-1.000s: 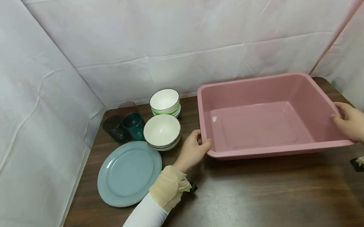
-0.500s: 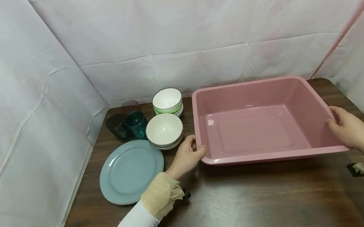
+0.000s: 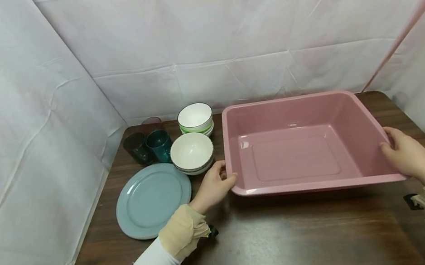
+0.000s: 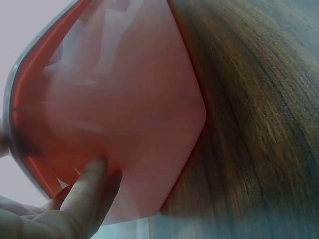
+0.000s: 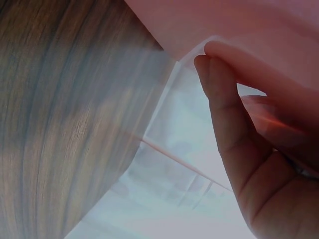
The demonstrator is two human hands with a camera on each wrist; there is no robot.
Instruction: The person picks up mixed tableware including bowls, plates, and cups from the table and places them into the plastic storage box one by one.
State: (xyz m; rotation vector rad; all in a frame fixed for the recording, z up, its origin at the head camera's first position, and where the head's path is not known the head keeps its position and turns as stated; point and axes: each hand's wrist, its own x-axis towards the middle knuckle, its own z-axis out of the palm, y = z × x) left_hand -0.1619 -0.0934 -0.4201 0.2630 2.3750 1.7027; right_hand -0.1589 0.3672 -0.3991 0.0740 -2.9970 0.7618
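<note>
A pink rectangular plastic basin (image 3: 296, 154) stands at the back right of the table, with nothing in it. My left hand (image 3: 212, 187) grips its left rim near the front corner, thumb over the edge and fingers against the outer wall, as the left wrist view shows the fingers (image 4: 89, 191) under the rim. On the right rim, my right hand (image 3: 411, 153) holds the same way, thumb inside. In the right wrist view the fingers (image 5: 224, 104) lie along the basin's outer side (image 5: 269, 35). Just left of the left hand stand white bowls (image 3: 192, 152).
A blue-grey plate (image 3: 153, 201) lies at the left on the dark wooden table (image 3: 278, 241). Behind it are a teal cup (image 3: 160, 147), a dark cup (image 3: 137, 148) and a purplish clear cup (image 3: 152, 124). More stacked bowls (image 3: 195, 117) stand near the white curtain (image 3: 198, 38).
Both hands have drawn the basin slightly left and toward the person, keeping their hold on its rims. The view has shifted a little; plate, cups and bowls stay put.
</note>
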